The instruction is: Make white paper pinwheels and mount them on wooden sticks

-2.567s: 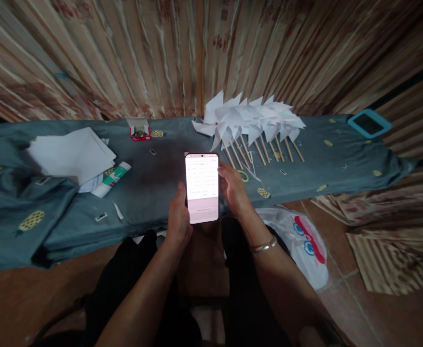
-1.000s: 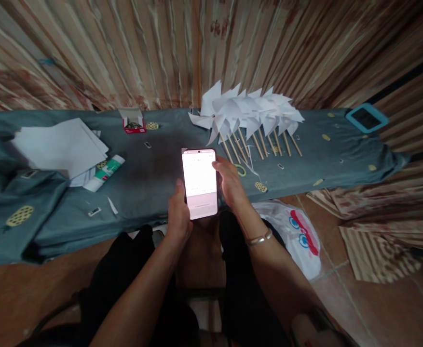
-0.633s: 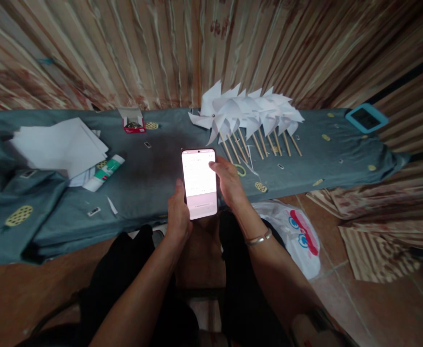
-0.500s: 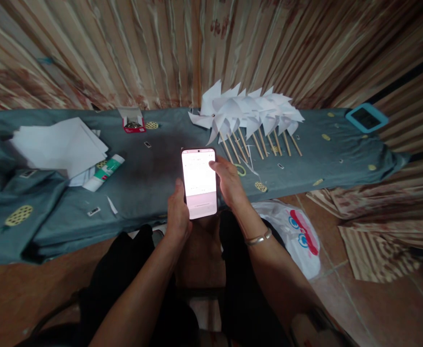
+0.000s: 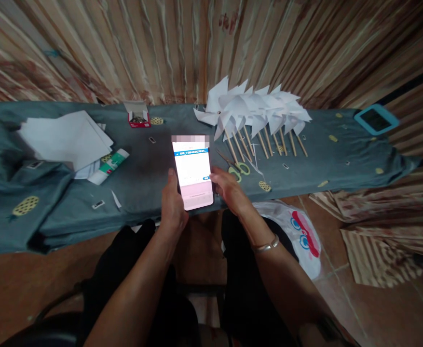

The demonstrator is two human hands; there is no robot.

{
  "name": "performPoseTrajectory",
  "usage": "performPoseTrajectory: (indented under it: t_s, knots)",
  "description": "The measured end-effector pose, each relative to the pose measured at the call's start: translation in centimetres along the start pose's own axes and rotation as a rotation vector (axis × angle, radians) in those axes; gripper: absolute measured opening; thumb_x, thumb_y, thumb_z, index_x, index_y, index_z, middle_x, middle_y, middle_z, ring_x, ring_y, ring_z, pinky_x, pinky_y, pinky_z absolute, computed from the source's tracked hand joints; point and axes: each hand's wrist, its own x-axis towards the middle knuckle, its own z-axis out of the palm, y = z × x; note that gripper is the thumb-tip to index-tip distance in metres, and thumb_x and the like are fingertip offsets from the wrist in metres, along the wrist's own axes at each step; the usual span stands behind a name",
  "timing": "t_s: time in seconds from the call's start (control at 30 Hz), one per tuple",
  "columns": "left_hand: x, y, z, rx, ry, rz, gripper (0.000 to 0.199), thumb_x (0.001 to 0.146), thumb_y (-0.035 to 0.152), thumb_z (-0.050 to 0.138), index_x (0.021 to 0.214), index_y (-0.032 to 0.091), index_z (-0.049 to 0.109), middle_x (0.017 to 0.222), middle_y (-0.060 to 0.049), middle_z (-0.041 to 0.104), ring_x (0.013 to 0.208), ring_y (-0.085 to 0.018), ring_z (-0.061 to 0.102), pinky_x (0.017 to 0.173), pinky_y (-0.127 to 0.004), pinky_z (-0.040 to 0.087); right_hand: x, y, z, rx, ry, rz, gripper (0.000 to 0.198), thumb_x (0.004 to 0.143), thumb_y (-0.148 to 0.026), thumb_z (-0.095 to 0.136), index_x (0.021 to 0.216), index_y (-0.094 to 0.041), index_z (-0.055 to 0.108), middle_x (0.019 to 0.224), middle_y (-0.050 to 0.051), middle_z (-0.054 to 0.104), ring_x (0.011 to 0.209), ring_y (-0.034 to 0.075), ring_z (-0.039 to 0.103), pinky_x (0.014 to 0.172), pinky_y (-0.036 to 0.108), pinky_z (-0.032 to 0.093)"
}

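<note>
A smartphone [image 5: 193,173] with a bright screen is held up in front of me, over the table's near edge. My left hand [image 5: 173,200] grips its left side, thumb along the edge and the other fingers hidden behind. From the right, my right hand [image 5: 229,190] closes on the phone, its thumb tip at the right edge of the screen by a small blue button. Its other fingers are mostly hidden. Green-handled scissors [image 5: 239,171] lie just beyond my right hand. Several white paper pinwheels [image 5: 258,111] on wooden sticks lie in an overlapping row behind them.
A grey-green cloth with pineapple prints [image 5: 153,178] covers the table. On the left are white paper sheets [image 5: 66,137], a green-and-white packet [image 5: 109,166] and a small red open box [image 5: 139,115]. A blue-framed tablet [image 5: 376,119] lies far right; a white bag [image 5: 301,236] is on the floor.
The phone's screen now shows a blue bar and a blue button. My right thumb has moved down from the upper screen to its lower right. The phone sits slightly more left, uncovering the scissors.
</note>
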Motion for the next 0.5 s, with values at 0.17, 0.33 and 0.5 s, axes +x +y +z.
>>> performPoseTrajectory:
  t_s: [0.17,0.33,0.5]
  knots:
    - [0.14,0.04,0.21,-0.013,-0.004,-0.020,0.044,0.089,0.052,0.052,0.107,0.015,0.070,0.098,-0.008,0.077,0.097,-0.025,0.072,0.084,-0.033,0.057,-0.41,0.01,0.28,-0.022,0.001,0.010,0.023,0.076,-0.031,0.055,0.092,-0.022,0.070,0.091,-0.002,0.073,0.092,0.021,0.064,0.084,0.032,0.048]
    - [0.17,-0.10,0.16,-0.005,0.011,-0.016,0.042,0.090,0.050,0.051,0.105,0.016,0.071,0.099,-0.008,0.077,0.097,-0.025,0.072,0.083,-0.032,0.058,-0.46,-0.40,0.39,-0.056,-0.004,-0.017,0.023,0.077,-0.030,0.056,0.093,-0.022,0.070,0.089,-0.003,0.073,0.087,0.021,0.064,0.080,0.031,0.047]
    - [0.10,-0.15,0.11,-0.012,-0.003,-0.014,0.041,0.091,0.049,0.051,0.106,0.015,0.070,0.100,-0.008,0.077,0.097,-0.025,0.072,0.083,-0.032,0.058,-0.53,-0.59,0.41,-0.097,0.015,-0.028,0.021,0.077,-0.031,0.056,0.089,-0.021,0.070,0.082,-0.003,0.072,0.078,0.019,0.062,0.074,0.030,0.046]
